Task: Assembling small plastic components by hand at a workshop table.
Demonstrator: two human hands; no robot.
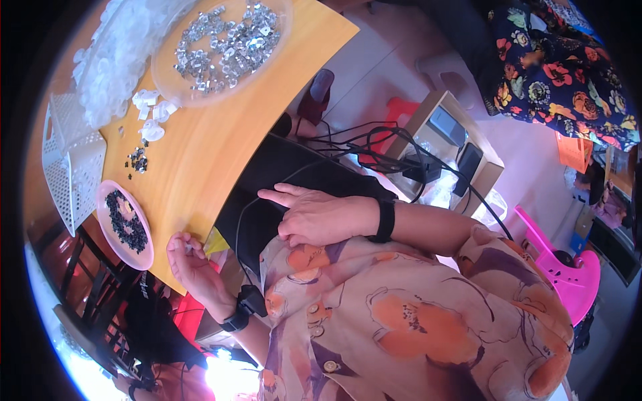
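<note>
— At the table's near edge, what's the left hand [192, 266] doing?
— Fingers pinched together on a tiny pale piece [188, 248], right where the orange table [221, 134] ends. Too small to say what the piece is. Black band on that wrist.
— Right hand [314, 215]?
— Off the table, lying flat over the person's lap on the dark cloth, forefinger stretched out, fingers loose and apart, gripping nothing. Black band there too.
— What's closest to the left hand?
— Pink dish [124, 226] of small black parts, just beside it at the table's left edge. A few loose black bits [137, 160] lie further in.
— Rest of the table?
— White lattice basket [70, 160] at the left edge beside the dish. Some white plastic caps [150, 110] mid-table. Far end: clear round tray [224, 47] heaped with shiny metal pieces, and next to it a heap of translucent white parts [117, 53].
— Beyond the table?
— Black cables [394, 150] running to a wooden box, pink plastic chair [568, 271] on the right.
</note>
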